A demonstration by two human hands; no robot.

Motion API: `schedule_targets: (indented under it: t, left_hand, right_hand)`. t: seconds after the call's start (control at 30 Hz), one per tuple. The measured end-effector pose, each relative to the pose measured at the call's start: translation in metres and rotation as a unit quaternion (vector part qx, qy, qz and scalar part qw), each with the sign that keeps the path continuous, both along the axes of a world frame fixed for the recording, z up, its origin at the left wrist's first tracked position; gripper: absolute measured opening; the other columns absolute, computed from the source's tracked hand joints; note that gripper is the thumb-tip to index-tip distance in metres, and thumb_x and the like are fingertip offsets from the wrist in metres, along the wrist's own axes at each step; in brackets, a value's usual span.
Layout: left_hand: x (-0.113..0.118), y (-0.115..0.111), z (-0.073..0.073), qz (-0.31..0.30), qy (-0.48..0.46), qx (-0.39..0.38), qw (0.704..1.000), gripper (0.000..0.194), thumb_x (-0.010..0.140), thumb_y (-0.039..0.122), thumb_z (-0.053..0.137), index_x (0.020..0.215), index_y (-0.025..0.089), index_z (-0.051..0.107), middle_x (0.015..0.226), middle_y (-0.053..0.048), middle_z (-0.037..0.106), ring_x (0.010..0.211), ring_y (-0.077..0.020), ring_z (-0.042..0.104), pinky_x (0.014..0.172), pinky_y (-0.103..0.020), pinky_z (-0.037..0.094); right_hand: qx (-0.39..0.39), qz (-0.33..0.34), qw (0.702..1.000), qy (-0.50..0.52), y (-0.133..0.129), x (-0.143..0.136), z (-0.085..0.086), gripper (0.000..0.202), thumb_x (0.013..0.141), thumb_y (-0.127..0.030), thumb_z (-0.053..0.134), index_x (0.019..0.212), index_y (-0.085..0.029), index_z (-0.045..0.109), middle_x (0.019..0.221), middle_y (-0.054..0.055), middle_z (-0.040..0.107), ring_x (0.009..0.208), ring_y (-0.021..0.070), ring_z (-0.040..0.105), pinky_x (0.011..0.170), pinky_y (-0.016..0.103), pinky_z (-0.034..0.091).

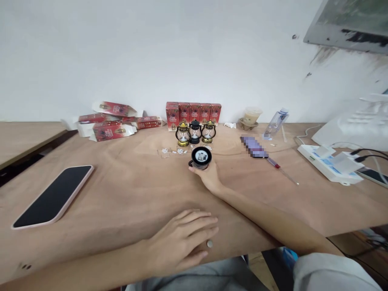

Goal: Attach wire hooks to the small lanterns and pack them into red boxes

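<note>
My right hand (211, 178) is closed around a small lantern (201, 157) at the middle of the table. The lantern's round black underside, with a pale disc in the centre, faces me. Its body is mostly hidden. My left hand (186, 238) rests palm down near the table's front edge, fingers stretched out and holding nothing. Beside its fingertips lies a small round silver piece (209, 243), perhaps a button cell. Behind the held lantern stand a gold lantern (183, 135), a black lantern (195, 132) and another gold lantern (208, 132). Small white scraps (181, 151) are scattered before them.
Red boxes (194, 113) stand in a row by the wall. Opened red cartons (112, 130) are piled at left. A phone (54, 196) lies front left. To the right are a pixelated phone (254, 146), a screwdriver (281, 169), a cup (252, 116), a bottle (275, 123) and a power strip (329, 165).
</note>
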State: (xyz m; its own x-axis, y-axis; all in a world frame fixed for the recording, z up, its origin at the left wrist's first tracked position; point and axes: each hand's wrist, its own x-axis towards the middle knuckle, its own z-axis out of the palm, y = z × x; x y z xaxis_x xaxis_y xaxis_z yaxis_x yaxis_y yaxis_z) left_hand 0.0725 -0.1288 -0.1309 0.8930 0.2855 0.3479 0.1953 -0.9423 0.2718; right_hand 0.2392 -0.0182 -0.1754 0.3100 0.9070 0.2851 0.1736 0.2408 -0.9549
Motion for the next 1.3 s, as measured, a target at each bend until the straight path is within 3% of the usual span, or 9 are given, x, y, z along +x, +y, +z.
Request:
schedule_targets:
  t: [0.1, 0.3, 0.53, 0.67, 0.83, 0.93, 1.0, 1.3]
  left_hand:
    - [0.006, -0.002, -0.007, 0.011, 0.009, -0.025, 1.0, 0.037, 0.086, 0.029, 0.057, 0.122, 0.023, 0.054, 0.123, -0.007, 0.061, 0.112, -0.0212, 0.052, 0.093, -0.034, 0.042]
    - [0.012, 0.002, -0.012, -0.01, 0.021, -0.033, 0.999, 0.013, 0.088, 0.023, 0.055, 0.097, 0.025, 0.064, 0.095, 0.001, 0.068, 0.089, -0.0152, 0.055, 0.078, -0.03, 0.038]
    - [0.01, 0.007, -0.019, 0.026, 0.003, -0.104, 0.994, 0.01, 0.087, 0.019, 0.055, 0.083, 0.021, 0.063, 0.087, -0.001, 0.064, 0.082, -0.0135, 0.055, 0.073, -0.025, 0.042]
    - [0.009, 0.015, -0.013, 0.023, -0.023, -0.12, 0.992, 0.018, 0.09, 0.018, 0.049, 0.08, 0.018, 0.063, 0.08, -0.002, 0.063, 0.077, -0.0127, 0.055, 0.07, -0.022, 0.045]
    - [0.004, 0.042, 0.025, 0.027, -0.154, -0.04, 0.987, 0.019, 0.092, 0.018, 0.047, 0.083, 0.017, 0.065, 0.082, -0.004, 0.063, 0.076, -0.0117, 0.057, 0.068, -0.021, 0.046]
    - [0.002, 0.063, 0.049, 0.075, -0.221, 0.023, 0.972, 0.007, 0.086, 0.02, 0.058, 0.084, 0.018, 0.065, 0.081, -0.003, 0.066, 0.077, -0.013, 0.058, 0.07, -0.024, 0.047]
    - [0.001, 0.075, 0.058, 0.106, -0.221, 0.053, 0.968, 0.006, 0.085, 0.021, 0.06, 0.083, 0.017, 0.065, 0.078, -0.002, 0.067, 0.073, -0.0134, 0.058, 0.069, -0.026, 0.047]
    - [0.003, 0.092, 0.044, 0.116, -0.223, 0.211, 0.945, 0.011, 0.087, 0.011, 0.054, 0.088, 0.016, 0.063, 0.08, -0.003, 0.07, 0.072, -0.013, 0.058, 0.067, -0.027, 0.048]
  right_hand:
    - [0.006, 0.011, 1.0, 0.008, -0.001, 0.0, 0.001, 0.05, 0.052, -0.032, 0.08, 0.095, -0.015, 0.058, 0.098, 0.008, 0.07, 0.095, 0.0237, 0.064, 0.086, 0.04, 0.049]
    - [0.012, 0.003, 1.0, -0.001, -0.002, -0.002, 0.001, 0.05, 0.051, -0.031, 0.08, 0.093, -0.017, 0.057, 0.095, 0.007, 0.07, 0.092, 0.0229, 0.064, 0.083, 0.038, 0.05]
    - [0.014, 0.015, 1.0, -0.004, -0.003, -0.002, 0.001, 0.049, 0.054, -0.03, 0.079, 0.095, -0.018, 0.056, 0.092, 0.006, 0.069, 0.089, 0.0231, 0.064, 0.079, 0.037, 0.051]
    - [0.029, 0.017, 0.999, -0.032, -0.006, -0.002, 0.002, 0.051, 0.054, -0.031, 0.079, 0.097, -0.018, 0.055, 0.092, 0.005, 0.069, 0.09, 0.0237, 0.063, 0.078, 0.036, 0.05]
    - [0.057, 0.02, 0.995, -0.081, -0.014, -0.003, 0.009, 0.037, 0.062, -0.025, 0.072, 0.093, -0.02, 0.052, 0.086, 0.002, 0.067, 0.082, 0.0208, 0.062, 0.072, 0.032, 0.05]
    - [0.084, 0.035, 0.992, -0.088, -0.017, -0.003, 0.011, 0.03, 0.064, -0.027, 0.069, 0.086, -0.021, 0.049, 0.079, 0.0, 0.064, 0.073, 0.0178, 0.06, 0.066, 0.03, 0.049]
    - [0.093, 0.042, 0.991, -0.083, -0.018, -0.004, 0.013, 0.03, 0.066, -0.031, 0.069, 0.085, -0.021, 0.048, 0.078, 0.0, 0.063, 0.071, 0.0168, 0.059, 0.064, 0.029, 0.048]
    - [0.099, 0.036, 0.991, -0.084, -0.019, -0.005, 0.016, 0.027, 0.068, -0.03, 0.067, 0.082, -0.021, 0.046, 0.081, 0.0, 0.063, 0.072, 0.0157, 0.06, 0.064, 0.027, 0.047]
